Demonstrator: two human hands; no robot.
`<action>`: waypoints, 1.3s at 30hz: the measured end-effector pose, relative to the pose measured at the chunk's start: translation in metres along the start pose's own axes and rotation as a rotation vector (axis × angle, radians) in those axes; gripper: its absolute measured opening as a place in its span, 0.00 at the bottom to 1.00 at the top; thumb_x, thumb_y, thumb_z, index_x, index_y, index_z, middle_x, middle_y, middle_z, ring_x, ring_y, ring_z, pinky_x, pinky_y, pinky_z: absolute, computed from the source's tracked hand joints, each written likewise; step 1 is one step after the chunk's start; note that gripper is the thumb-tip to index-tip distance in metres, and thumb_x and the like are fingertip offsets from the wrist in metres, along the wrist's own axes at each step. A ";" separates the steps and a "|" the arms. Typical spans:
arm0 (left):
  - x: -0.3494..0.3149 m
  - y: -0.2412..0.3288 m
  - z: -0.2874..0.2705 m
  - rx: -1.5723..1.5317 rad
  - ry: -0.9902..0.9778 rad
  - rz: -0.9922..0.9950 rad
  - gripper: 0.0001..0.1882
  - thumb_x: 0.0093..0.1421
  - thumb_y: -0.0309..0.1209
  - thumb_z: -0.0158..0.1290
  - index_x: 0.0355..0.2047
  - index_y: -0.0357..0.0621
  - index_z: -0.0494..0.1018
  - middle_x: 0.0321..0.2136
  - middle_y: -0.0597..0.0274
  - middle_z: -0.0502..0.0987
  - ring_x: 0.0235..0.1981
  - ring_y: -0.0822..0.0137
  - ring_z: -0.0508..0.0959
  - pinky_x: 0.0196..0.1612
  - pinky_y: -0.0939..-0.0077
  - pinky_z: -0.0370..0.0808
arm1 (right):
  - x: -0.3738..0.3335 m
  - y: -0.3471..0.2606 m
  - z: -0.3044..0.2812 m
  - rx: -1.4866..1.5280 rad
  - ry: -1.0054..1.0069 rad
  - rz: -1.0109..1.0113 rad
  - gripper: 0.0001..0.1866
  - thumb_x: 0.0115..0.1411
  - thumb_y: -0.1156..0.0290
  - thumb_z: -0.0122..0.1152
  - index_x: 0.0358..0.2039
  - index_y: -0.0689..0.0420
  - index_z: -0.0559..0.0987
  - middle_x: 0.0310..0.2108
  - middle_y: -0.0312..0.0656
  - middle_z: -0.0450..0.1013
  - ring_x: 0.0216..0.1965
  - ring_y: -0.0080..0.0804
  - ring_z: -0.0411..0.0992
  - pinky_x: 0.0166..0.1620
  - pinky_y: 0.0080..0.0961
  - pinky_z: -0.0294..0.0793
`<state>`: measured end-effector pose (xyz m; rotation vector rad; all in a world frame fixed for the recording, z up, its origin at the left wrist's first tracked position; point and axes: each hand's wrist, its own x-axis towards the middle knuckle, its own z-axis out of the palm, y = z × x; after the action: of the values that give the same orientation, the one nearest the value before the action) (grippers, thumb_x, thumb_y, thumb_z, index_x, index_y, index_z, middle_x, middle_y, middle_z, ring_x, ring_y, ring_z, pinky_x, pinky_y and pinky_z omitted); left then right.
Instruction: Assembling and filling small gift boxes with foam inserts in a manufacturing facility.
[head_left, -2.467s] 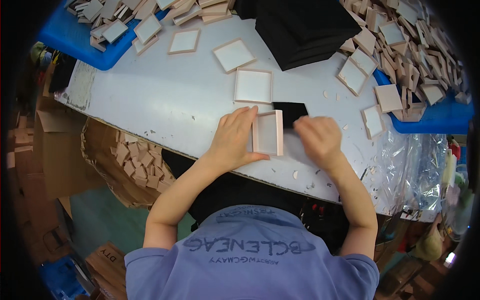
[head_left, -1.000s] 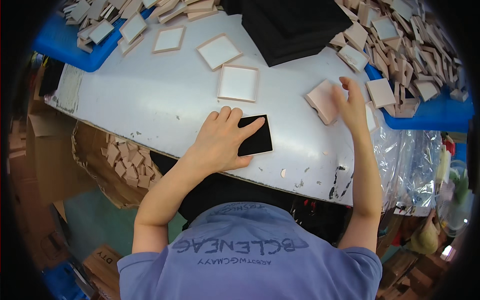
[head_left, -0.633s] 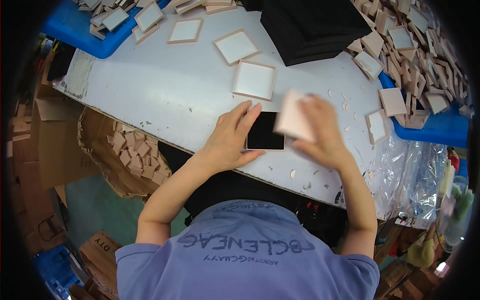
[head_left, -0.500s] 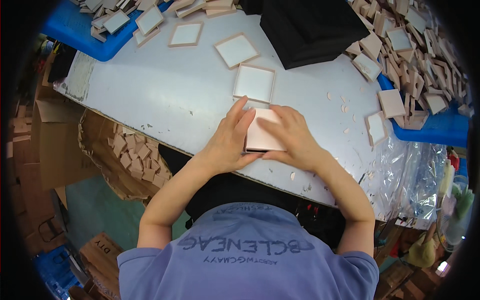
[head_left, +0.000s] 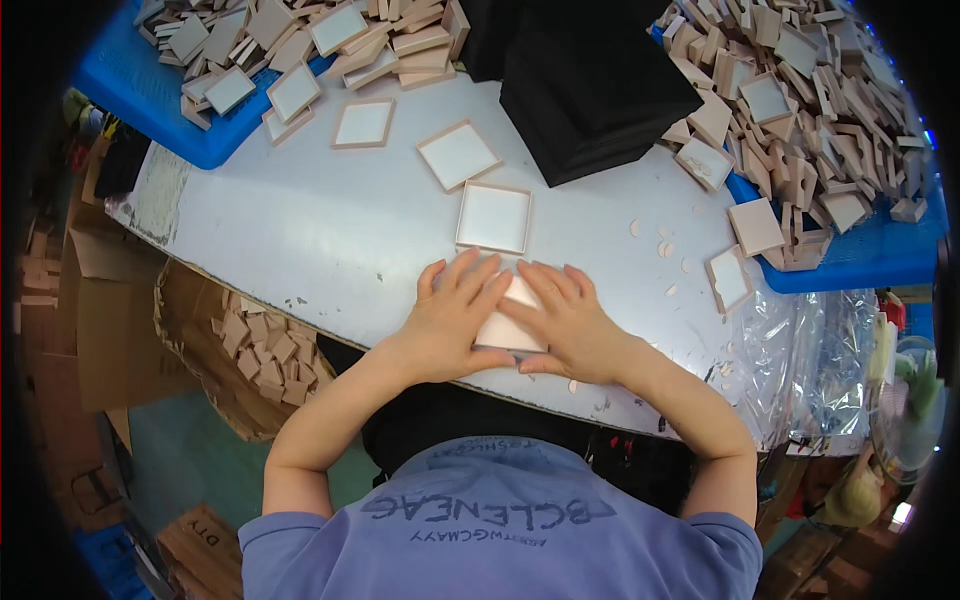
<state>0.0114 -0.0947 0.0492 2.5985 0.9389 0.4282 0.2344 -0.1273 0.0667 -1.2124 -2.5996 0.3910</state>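
Observation:
A small pale pink cardboard box (head_left: 500, 334) lies on the table close to its front edge, between my two hands. My left hand (head_left: 438, 322) grips its left side, fingers reaching over the top and thumb at the near edge. On the other side my right hand (head_left: 578, 328) holds it the same way, with its fingers across the top and its thumb meeting the near edge. Much of the box is hidden under my fingers. Just beyond it rests a shallow box half (head_left: 494, 218) with a white inside, and another such box half (head_left: 458, 155) lies farther back.
Black stacked sheets or pads (head_left: 595, 95) stand at the back. Blue trays heaped with box parts are at the far left (head_left: 215, 145) and right (head_left: 850, 275). Clear plastic bags (head_left: 820, 370) hang over the right edge. A carton (head_left: 190, 345) of small pieces stands at left.
The whole view has shifted, so the table sits lower in the picture. My fingers have spread farther over the box top, and the dark gap along its near side shows less.

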 end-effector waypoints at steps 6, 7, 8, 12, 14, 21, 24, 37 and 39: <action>0.052 -0.055 -0.027 -0.039 0.226 0.054 0.33 0.53 0.39 0.54 0.58 0.43 0.58 0.59 0.48 0.55 0.60 0.50 0.55 0.58 0.55 0.51 | 0.064 0.066 -0.111 -0.280 0.547 -0.075 0.41 0.39 0.63 0.72 0.55 0.55 0.66 0.54 0.47 0.63 0.57 0.42 0.60 0.57 0.38 0.56; 0.069 -0.063 -0.030 -0.007 0.243 0.089 0.33 0.53 0.36 0.53 0.58 0.43 0.57 0.59 0.48 0.55 0.60 0.50 0.55 0.58 0.56 0.52 | 0.076 0.078 -0.125 -0.408 0.521 -0.047 0.42 0.35 0.65 0.74 0.54 0.56 0.66 0.54 0.47 0.63 0.57 0.41 0.60 0.56 0.36 0.58; 0.088 -0.067 -0.034 -0.002 0.249 0.104 0.33 0.53 0.36 0.53 0.58 0.43 0.57 0.59 0.48 0.55 0.60 0.50 0.55 0.58 0.56 0.52 | 0.084 0.092 -0.130 -0.421 0.531 -0.044 0.42 0.35 0.65 0.74 0.54 0.56 0.66 0.54 0.47 0.63 0.57 0.41 0.60 0.56 0.36 0.58; 0.154 -0.066 -0.051 -0.104 0.443 0.185 0.36 0.49 0.27 0.52 0.60 0.45 0.54 0.60 0.50 0.55 0.61 0.51 0.55 0.60 0.57 0.51 | 0.103 0.115 -0.119 -0.442 0.327 0.101 0.47 0.30 0.68 0.75 0.55 0.56 0.64 0.54 0.46 0.63 0.55 0.46 0.61 0.57 0.36 0.60; 0.178 -0.068 -0.060 -0.085 0.501 0.199 0.39 0.47 0.23 0.50 0.61 0.46 0.52 0.61 0.51 0.55 0.63 0.53 0.54 0.61 0.59 0.50 | 0.107 0.116 -0.115 -0.435 0.424 0.067 0.44 0.30 0.69 0.74 0.53 0.55 0.67 0.49 0.43 0.66 0.52 0.43 0.64 0.55 0.34 0.63; 0.207 -0.075 -0.069 0.150 0.309 0.045 0.40 0.44 0.17 0.46 0.60 0.51 0.55 0.62 0.60 0.55 0.64 0.55 0.53 0.61 0.55 0.50 | 0.105 0.127 -0.116 -0.183 0.475 0.079 0.30 0.34 0.72 0.71 0.43 0.57 0.75 0.34 0.41 0.72 0.39 0.40 0.70 0.45 0.32 0.68; 0.208 -0.076 -0.071 0.163 0.317 0.054 0.38 0.45 0.17 0.46 0.60 0.51 0.57 0.62 0.62 0.56 0.63 0.55 0.54 0.60 0.52 0.50 | 0.099 0.133 -0.121 0.107 0.470 0.175 0.25 0.38 0.74 0.69 0.41 0.59 0.75 0.31 0.39 0.72 0.36 0.32 0.70 0.42 0.26 0.68; 0.078 -0.088 -0.022 -0.005 0.182 0.239 0.27 0.49 0.39 0.58 0.48 0.42 0.65 0.55 0.49 0.60 0.59 0.49 0.58 0.57 0.54 0.54 | 0.082 0.126 -0.132 0.976 0.549 0.238 0.25 0.44 0.68 0.69 0.43 0.63 0.74 0.37 0.38 0.74 0.39 0.23 0.70 0.48 0.19 0.67; 0.063 -0.078 -0.014 0.015 0.110 0.225 0.26 0.50 0.39 0.58 0.46 0.43 0.66 0.56 0.49 0.60 0.60 0.49 0.56 0.57 0.54 0.53 | 0.082 0.131 -0.136 0.979 0.515 0.244 0.24 0.45 0.68 0.68 0.42 0.63 0.74 0.37 0.37 0.74 0.39 0.22 0.70 0.48 0.19 0.67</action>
<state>0.0085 0.0060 0.0396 2.7289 0.6859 0.6303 0.3208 0.0353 0.1583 -1.0388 -1.4809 1.0627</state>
